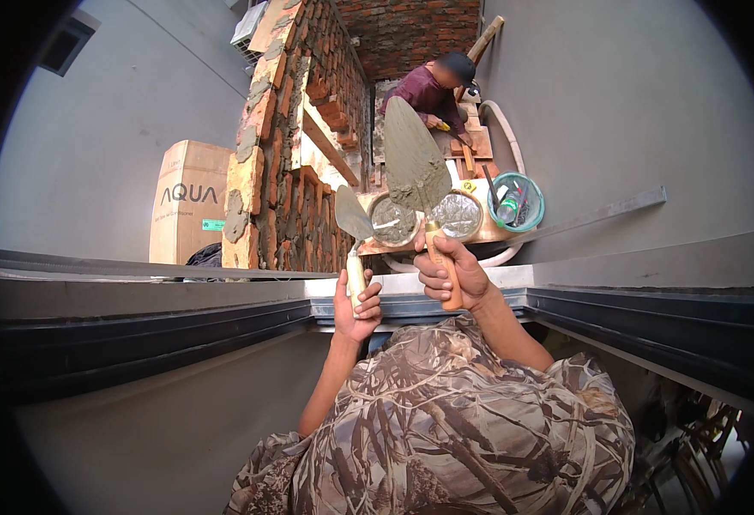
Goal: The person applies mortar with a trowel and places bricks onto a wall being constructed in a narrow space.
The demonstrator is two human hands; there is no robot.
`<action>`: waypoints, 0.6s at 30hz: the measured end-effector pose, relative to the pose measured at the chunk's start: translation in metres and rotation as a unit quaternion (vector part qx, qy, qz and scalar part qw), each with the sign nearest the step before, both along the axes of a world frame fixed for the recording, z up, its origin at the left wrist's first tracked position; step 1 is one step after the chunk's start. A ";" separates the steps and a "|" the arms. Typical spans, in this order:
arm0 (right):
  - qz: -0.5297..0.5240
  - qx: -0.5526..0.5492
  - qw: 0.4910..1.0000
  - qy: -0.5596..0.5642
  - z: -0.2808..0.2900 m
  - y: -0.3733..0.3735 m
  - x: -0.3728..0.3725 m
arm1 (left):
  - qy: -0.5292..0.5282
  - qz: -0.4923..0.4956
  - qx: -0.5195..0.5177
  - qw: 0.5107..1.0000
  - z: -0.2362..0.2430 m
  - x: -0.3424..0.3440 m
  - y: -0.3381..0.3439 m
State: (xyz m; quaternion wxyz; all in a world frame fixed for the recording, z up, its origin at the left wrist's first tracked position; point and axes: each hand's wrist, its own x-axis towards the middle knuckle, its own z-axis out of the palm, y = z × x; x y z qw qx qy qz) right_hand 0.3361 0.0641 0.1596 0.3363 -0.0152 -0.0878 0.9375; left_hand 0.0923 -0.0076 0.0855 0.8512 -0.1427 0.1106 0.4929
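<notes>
So we've got a trowel in each of our hands right now. Our right hand (451, 273) is wrapped tight around the wooden handle of the big trowel (415, 165), blade pointing up and away from us, its face smeared all over with grey mortar. Our left hand (356, 306) is clamped on the pale handle of the small trowel (352, 215), which sits just left of the big one and a bit lower, blade also up. The two hands are close side by side but not touching, and both are held out over a dark metal ledge (223, 313) in front of our camo shirt.

Down below, past the blades, there are two round buckets (458, 215) of wet mortar sitting right next to each other, and a teal bucket (532, 202) with tools in it just to the right. On the left is the rough brick wall (295, 146) with mortar oozing from the joints, and a cardboard box (190, 202) beside it. Further back another person (433, 90) in a maroon top is crouched over some planks.
</notes>
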 end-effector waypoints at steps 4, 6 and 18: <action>-0.001 0.001 1.000 -0.015 0.000 0.000 0.000 | 0.007 0.004 0.004 1.000 -0.002 -0.002 -0.001; -0.005 -0.002 0.999 -0.038 0.003 -0.002 0.001 | 0.022 0.010 0.011 1.000 -0.002 -0.006 0.000; -0.165 0.351 0.621 -0.682 -0.090 0.024 0.030 | 0.544 -0.103 -0.018 0.832 -0.003 -0.053 0.041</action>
